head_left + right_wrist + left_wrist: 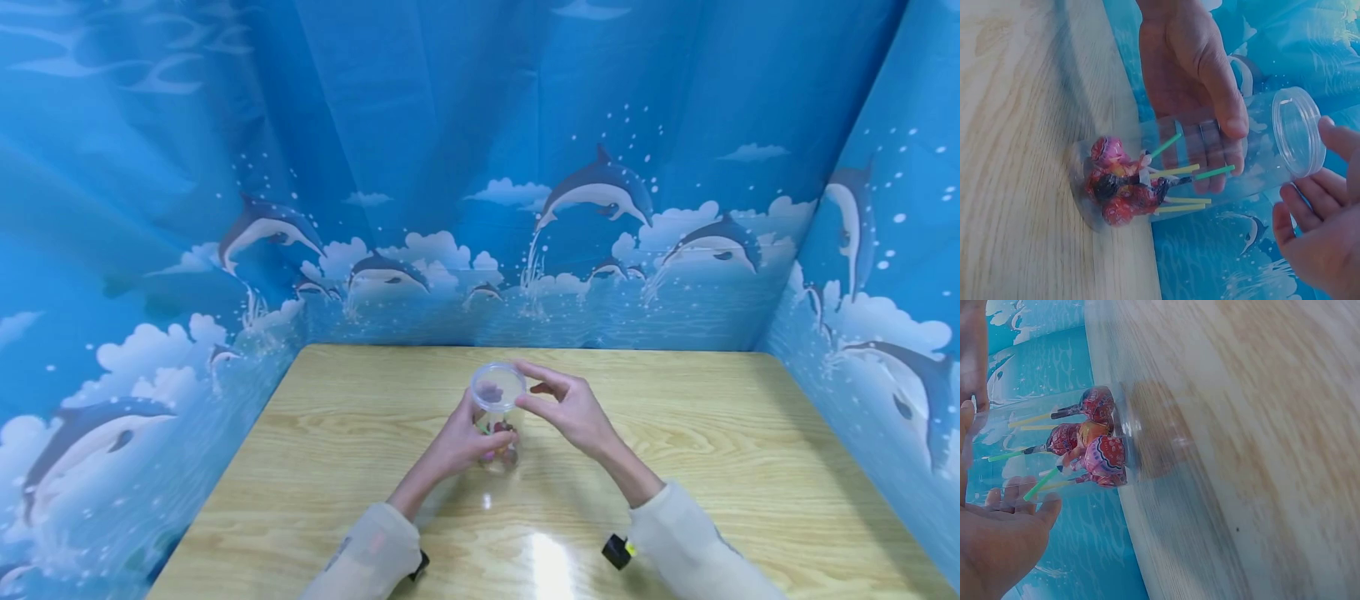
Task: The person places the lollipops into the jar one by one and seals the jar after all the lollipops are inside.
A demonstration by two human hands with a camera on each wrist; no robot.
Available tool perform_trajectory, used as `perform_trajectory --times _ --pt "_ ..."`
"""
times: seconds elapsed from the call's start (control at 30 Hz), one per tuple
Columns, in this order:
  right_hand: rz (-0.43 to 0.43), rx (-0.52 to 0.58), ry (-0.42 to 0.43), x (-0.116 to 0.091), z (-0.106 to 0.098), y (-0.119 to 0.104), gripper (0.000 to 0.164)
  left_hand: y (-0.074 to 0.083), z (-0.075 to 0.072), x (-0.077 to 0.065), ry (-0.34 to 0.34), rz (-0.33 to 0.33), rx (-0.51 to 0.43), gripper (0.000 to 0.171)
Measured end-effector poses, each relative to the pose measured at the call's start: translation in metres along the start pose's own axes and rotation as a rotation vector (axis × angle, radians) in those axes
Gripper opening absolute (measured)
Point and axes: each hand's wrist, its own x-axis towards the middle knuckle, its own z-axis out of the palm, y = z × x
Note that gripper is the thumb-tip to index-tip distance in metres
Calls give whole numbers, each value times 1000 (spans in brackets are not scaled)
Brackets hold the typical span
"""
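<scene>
A clear plastic jar [1254,140] stands on the table, with several wrapped lollipops [1104,450] at its bottom. Their green and yellow sticks point up towards the top. My left hand [459,442] grips the jar's side, its thumb across the front and its fingers round the far side. At the top sits a round clear lid [498,387]. The thumb and fingers of my right hand [570,412] hold this lid at its right edge. In the right wrist view the right hand [1329,240] is close at the lid's rim, its palm turned towards the jar.
The wood-grain table [337,425] runs back to a blue curtain [450,167] printed with dolphins and clouds, which also hangs along both sides. A small black device [617,551] is by the right sleeve. Light glares off the table's front.
</scene>
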Motion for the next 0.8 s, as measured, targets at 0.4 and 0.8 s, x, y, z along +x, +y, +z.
perform_trajectory --times 0.4,0.8 --pt "-48 -86 205 -7 7 -5 33 -2 -1 1 7 -1 23 97" --pt "-73 -32 51 1 0 -4 52 -2 -1 1 -2 -7 13 98"
